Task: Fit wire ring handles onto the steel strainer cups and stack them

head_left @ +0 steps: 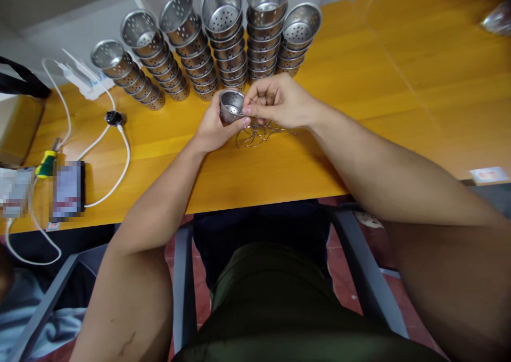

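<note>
My left hand (215, 125) is wrapped round a small perforated metal cup (231, 104), its open mouth tilted toward me. At the cup's right rim, my right hand (275, 101) has its thumb and fingers pinched together; what they hold, if anything, is too small to make out. Just below the hands lies a loose tangle of thin bent metal wires (257, 134) on the wooden table. Behind the hands stand several stacks of perforated metal cups (229, 48), nested one in another.
On the left of the table (399, 112) lie a phone-like device (68, 191), a green and yellow screwdriver (47, 164), white cables and a power strip (90, 82). A cardboard box (18, 128) stands at the far left, and a clear plastic bag (499, 20) at the far right.
</note>
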Demonstrator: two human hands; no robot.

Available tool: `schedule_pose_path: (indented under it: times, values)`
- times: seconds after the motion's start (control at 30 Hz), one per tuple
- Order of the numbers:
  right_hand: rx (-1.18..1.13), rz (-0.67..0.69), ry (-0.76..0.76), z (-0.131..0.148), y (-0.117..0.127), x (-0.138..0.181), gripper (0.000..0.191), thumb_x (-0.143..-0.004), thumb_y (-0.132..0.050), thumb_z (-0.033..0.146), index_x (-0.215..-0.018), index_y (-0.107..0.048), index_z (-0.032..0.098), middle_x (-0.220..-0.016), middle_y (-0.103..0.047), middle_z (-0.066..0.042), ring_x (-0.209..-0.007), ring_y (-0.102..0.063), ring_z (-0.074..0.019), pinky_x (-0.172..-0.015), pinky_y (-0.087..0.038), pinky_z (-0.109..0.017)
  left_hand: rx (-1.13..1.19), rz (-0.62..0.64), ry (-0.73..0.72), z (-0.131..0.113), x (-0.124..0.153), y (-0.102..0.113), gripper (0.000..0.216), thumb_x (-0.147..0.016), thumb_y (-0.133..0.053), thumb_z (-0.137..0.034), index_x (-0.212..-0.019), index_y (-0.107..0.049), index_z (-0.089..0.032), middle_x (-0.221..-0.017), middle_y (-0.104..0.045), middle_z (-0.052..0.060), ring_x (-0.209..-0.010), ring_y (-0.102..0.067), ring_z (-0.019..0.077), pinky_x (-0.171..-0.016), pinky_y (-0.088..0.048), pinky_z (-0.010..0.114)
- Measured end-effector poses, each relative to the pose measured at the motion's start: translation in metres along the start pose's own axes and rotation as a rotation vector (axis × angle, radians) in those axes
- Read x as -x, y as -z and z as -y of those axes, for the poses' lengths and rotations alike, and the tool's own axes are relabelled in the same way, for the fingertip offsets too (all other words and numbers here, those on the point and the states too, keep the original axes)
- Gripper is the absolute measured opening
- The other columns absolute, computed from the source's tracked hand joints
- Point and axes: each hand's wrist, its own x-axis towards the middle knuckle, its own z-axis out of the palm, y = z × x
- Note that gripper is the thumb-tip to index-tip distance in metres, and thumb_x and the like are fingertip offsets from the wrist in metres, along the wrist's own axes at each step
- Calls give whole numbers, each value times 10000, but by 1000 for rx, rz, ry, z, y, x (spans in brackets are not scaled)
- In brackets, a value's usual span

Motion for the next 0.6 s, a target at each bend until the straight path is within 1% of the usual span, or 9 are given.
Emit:
schedule_pose_path:
  times: [0.1,0.2,0.27,0.33,0.4,0.43,0.5,0.53,0.6]
  values:
    - [2,14,5,-1,2,0,811,-807,-1086,1074,-1062,-758,377,-833,-807,-5,-906,-658,-297,-824,-578,-472,-5,10,4,0,0,0,1115,-972,-997,-1027,-1746,-649,-304,-1540,-794,128,-1533,-818,411,-1475,-617,680]
    - [26,38,68,-8,4,-2,826,-880,-1036,1100,-1108,-783,347,-881,-814,-15,-891,-664,-268,-789,-590,-437,20,16,-14,4,-1,-2,1150,-951,-984,-1062,-1749,-637,-310,-1535,-779,125,-1563,-802,413,-1486,-600,674]
    - [65,-32,158,-17,5,-5,863,-920,-987,1131,-1181,-812,327,-959,-812,-29,-878,-686,-254,-788,-625,-434,26,-5,7,8,-1,-5,1168,-938,-968,-1091,-1734,-631,-306,-1552,-775,130,-1592,-790,412,-1489,-595,666]
    - [125,-162,259,-28,5,-10,848,-962,-953,1122,-1242,-830,331,-1062,-814,-53,-899,-726,-272,-806,-676,-461,24,-45,59,9,-2,-6,1201,-926,-948,-1120,-1734,-615,-297,-1593,-774,150,-1605,-789,408,-1483,-601,652]
    - [210,-253,329,-38,5,-13,717,-1018,-963,1024,-1243,-848,353,-1163,-819,-83,-1011,-778,-334,-865,-734,-516,23,-80,106,9,-3,-6,1229,-917,-936,-1137,-1745,-604,-291,-1621,-781,174,-1613,-791,410,-1478,-606,643]
    - [255,-261,349,-42,6,-14,623,-1041,-981,943,-1228,-861,362,-1207,-820,-95,-1097,-793,-369,-917,-758,-547,24,-91,120,8,-4,-5,1236,-917,-934,-1137,-1753,-602,-290,-1624,-786,182,-1627,-785,416,-1482,-603,644]
    - [331,-233,371,-49,6,-14,456,-1060,-1012,779,-1217,-891,369,-1276,-811,-112,-1261,-788,-415,-1035,-779,-592,20,-105,127,8,-4,-4,1235,-921,-931,-1135,-1760,-607,-287,-1617,-798,190,-1661,-767,429,-1496,-591,656]
    - [356,-209,377,-51,6,-13,404,-1059,-1020,717,-1228,-903,370,-1299,-805,-114,-1313,-778,-422,-1076,-779,-603,14,-111,125,8,-5,-4,1241,-918,-929,-1139,-1762,-610,-287,-1617,-801,192,-1672,-761,434,-1502,-586,664]
    - [387,-167,383,-55,4,-12,368,-1059,-1017,655,-1270,-917,371,-1338,-794,-113,-1352,-762,-416,-1116,-774,-604,-2,-115,114,11,-5,-5,1270,-895,-923,-1162,-1765,-614,-290,-1633,-794,192,-1686,-753,443,-1508,-581,678]
